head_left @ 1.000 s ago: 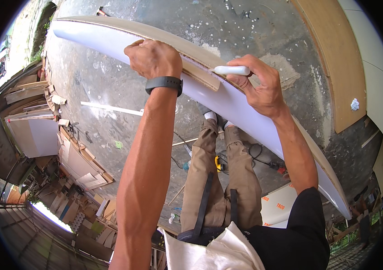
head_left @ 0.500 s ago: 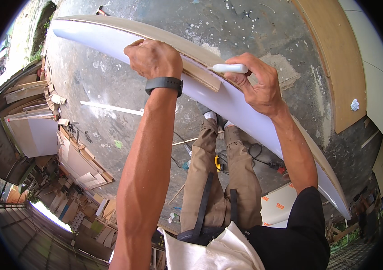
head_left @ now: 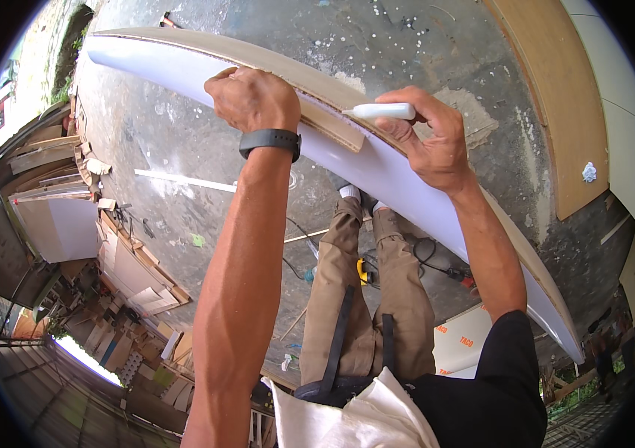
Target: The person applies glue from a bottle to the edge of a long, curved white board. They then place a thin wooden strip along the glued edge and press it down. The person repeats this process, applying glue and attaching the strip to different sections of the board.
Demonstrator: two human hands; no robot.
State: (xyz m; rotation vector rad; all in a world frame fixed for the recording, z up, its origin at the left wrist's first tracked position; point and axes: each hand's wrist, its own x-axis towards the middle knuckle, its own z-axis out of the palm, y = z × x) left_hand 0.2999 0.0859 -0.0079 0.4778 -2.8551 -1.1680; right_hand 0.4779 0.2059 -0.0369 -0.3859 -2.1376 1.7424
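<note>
White panel board [head_left: 407, 187], long and bowed by the lens, is held on edge above the concrete floor [head_left: 183, 149], running from beyond the left hand down past the right forearm. A short wooden strip [head_left: 328, 123] is pressed along its upper edge by the left hand [head_left: 251, 97], whose fingers are curled shut over strip and board edge; a black wristband [head_left: 270, 141] is worn just below it. A white marker [head_left: 378, 111] is pinched between thumb and fingers of the right hand [head_left: 431, 142], its tip laid toward the near end of the strip. No drawn line can be made out on the board, so marking is judged barely begun, with most left. Below both hands, a power tool [head_left: 363, 270] and cable lie by the feet.
</note>
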